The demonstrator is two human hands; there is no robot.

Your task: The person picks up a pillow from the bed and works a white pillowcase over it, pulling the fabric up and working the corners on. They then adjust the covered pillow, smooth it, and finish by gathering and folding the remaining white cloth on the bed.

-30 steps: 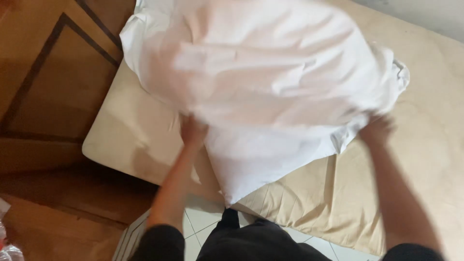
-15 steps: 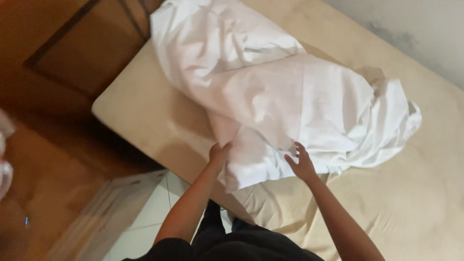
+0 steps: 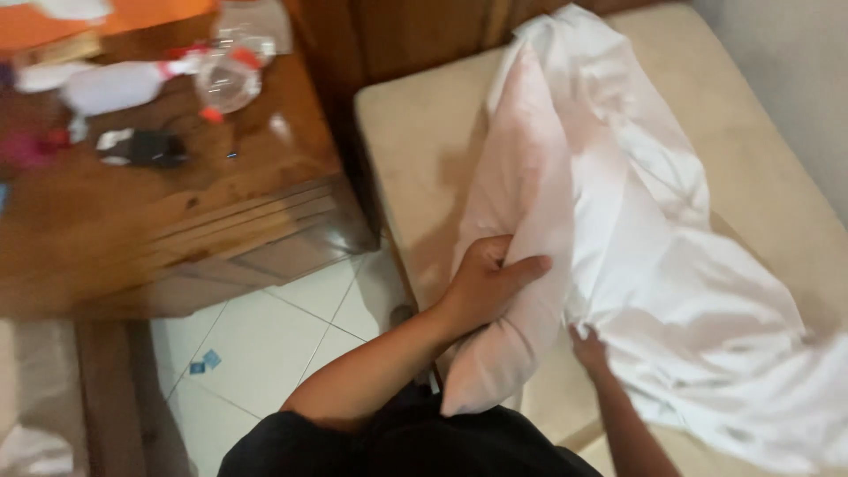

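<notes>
Room: a bedroom seen from above; a bare cream mattress (image 3: 415, 132) fills the middle and right of the frame; a pale wall runs down the right edge; white floor tiles (image 3: 265, 353) show at the lower left.
Counter: a brown wooden counter (image 3: 159, 221) sits in the upper left of the frame; it stands close beside the mattress; it looks blurry.
Small things: a clear plastic bottle (image 3: 231, 75) with red bits lies near the top of the counter; a small dark thing (image 3: 155, 148) lies to its lower left; other bits there are too blurry to tell.
Pillow: a soft pinkish white pillow (image 3: 521, 203) stands on end in the middle of the frame; its low end hangs over the near edge of the mattress.
Sheet: a white crumpled cloth (image 3: 689, 291) lies on the mattress, from the top middle down to the lower right corner; it lies right against the right side of the pillow.
Left hand: the left hand (image 3: 481, 283) is closed around the left edge of the pillow; the thumb points right across the front; the fingers curl behind.
Right hand: the right hand (image 3: 590, 349) is at the lower middle, under the edge of the white cloth; it touches the cloth; the fingers are hidden, so I cannot tell if it grips or is just wide.
Person: bare arms and dark clothes show at the bottom edge.
</notes>
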